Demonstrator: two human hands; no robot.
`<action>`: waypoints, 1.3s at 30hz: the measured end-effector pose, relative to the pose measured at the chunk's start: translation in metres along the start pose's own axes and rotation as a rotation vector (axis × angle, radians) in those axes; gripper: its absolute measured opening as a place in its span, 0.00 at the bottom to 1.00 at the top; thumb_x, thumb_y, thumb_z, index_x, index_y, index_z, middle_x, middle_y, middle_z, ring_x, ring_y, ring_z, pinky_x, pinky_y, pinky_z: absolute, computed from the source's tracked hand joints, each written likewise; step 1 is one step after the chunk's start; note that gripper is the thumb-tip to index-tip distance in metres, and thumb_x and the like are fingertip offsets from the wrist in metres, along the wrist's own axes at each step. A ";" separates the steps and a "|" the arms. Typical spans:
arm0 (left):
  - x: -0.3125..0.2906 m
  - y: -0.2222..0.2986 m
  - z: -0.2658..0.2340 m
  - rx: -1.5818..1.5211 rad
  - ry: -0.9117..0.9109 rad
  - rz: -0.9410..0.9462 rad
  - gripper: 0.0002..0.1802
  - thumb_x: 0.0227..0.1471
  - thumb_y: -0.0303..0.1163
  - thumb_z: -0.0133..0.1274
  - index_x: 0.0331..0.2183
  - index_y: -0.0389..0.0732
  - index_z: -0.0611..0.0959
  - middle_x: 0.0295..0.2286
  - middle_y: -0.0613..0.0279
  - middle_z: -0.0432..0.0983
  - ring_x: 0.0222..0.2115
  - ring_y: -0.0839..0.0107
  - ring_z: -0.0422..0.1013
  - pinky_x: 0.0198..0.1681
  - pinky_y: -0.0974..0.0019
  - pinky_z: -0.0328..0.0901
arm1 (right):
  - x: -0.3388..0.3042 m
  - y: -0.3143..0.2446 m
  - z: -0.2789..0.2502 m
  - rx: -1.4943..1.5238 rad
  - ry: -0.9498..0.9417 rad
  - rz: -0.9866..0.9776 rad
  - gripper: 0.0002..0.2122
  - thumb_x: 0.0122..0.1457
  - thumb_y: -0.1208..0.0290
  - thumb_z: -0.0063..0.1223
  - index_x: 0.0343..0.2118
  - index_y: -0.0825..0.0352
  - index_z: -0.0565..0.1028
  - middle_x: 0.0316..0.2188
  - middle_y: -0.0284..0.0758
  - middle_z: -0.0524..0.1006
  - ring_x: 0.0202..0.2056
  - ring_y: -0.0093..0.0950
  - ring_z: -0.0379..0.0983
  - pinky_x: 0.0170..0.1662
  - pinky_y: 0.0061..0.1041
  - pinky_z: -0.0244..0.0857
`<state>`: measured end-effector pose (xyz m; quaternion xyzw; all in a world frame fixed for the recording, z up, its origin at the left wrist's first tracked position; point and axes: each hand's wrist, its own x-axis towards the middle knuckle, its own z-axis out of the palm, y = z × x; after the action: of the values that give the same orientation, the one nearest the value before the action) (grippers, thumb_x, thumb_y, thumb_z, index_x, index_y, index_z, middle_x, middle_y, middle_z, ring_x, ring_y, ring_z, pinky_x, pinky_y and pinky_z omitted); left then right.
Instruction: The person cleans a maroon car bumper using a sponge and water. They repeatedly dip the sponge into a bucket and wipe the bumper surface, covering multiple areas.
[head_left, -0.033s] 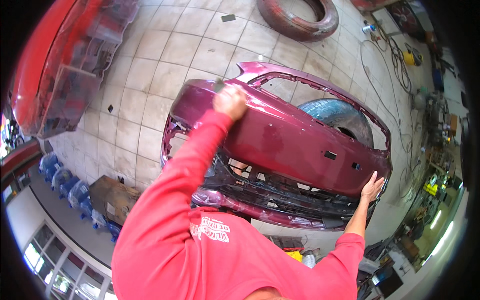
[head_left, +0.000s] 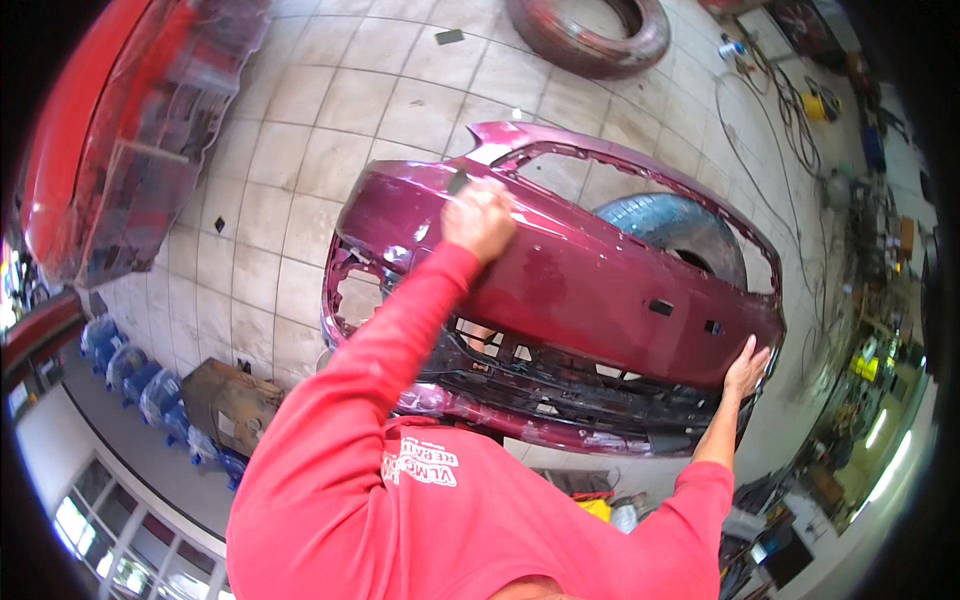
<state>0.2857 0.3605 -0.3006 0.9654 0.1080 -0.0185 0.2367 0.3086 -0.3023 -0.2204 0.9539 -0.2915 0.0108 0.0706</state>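
Observation:
A car bumper cover (head_left: pixel 560 285), glossy maroon with scuffed pale patches, lies in front of me. My left hand (head_left: pixel 480 218) is closed and blurred by motion over its upper left part. From its fingers sticks out a small dark piece of sandpaper (head_left: pixel 458 183), pressed to the painted surface. At the lower right edge of the bumper, my right hand (head_left: pixel 745 368) rests with fingers stretched out against the paint. Black grille parts (head_left: pixel 530 372) run along the bumper's near side.
A tire (head_left: pixel 690 235) shows through the bumper's far opening, and another tire (head_left: pixel 600 50) lies beyond. A dark flat piece (head_left: pixel 450 37) is on the tiled floor. A red car (head_left: pixel 90 120) stands at left, covered blue items (head_left: pixel 150 375) below it. Cables (head_left: pixel 790 130) trail at right.
My left hand has moved right and slightly toward me along the bumper, with the dark piece still in it. My right hand stays in place on the edge.

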 end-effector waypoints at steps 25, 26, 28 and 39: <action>-0.056 -0.121 0.031 0.014 0.011 -0.219 0.48 0.71 0.59 0.39 0.69 0.23 0.55 0.71 0.31 0.46 0.73 0.41 0.42 0.76 0.50 0.38 | 0.021 -0.018 -0.003 0.024 0.029 -0.033 0.47 0.65 0.25 0.27 0.76 0.61 0.53 0.76 0.44 0.52 0.75 0.49 0.48 0.74 0.56 0.42; -0.066 -0.068 0.010 -0.153 0.122 -0.098 0.53 0.68 0.63 0.43 0.70 0.23 0.55 0.71 0.31 0.46 0.74 0.41 0.41 0.76 0.49 0.39 | 0.015 -0.008 0.001 0.012 0.023 -0.014 0.47 0.65 0.25 0.27 0.76 0.61 0.53 0.76 0.44 0.52 0.75 0.49 0.48 0.74 0.56 0.43; -0.099 0.012 -0.018 -0.254 -0.062 0.150 0.57 0.63 0.67 0.47 0.72 0.30 0.53 0.73 0.39 0.43 0.74 0.43 0.38 0.76 0.49 0.38 | 0.011 -0.009 -0.003 0.042 0.012 -0.065 0.47 0.67 0.27 0.29 0.75 0.67 0.53 0.75 0.47 0.53 0.74 0.52 0.48 0.75 0.49 0.43; -0.099 -0.108 0.019 -0.200 0.123 -0.386 0.49 0.70 0.61 0.38 0.68 0.23 0.58 0.69 0.29 0.51 0.72 0.38 0.46 0.75 0.49 0.43 | 0.014 -0.015 -0.007 0.069 0.000 -0.076 0.48 0.66 0.26 0.29 0.75 0.68 0.52 0.75 0.50 0.52 0.74 0.55 0.47 0.75 0.49 0.40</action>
<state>0.1654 0.4258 -0.3578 0.8978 0.3063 0.0061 0.3163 0.3287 -0.2968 -0.2144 0.9661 -0.2546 0.0181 0.0379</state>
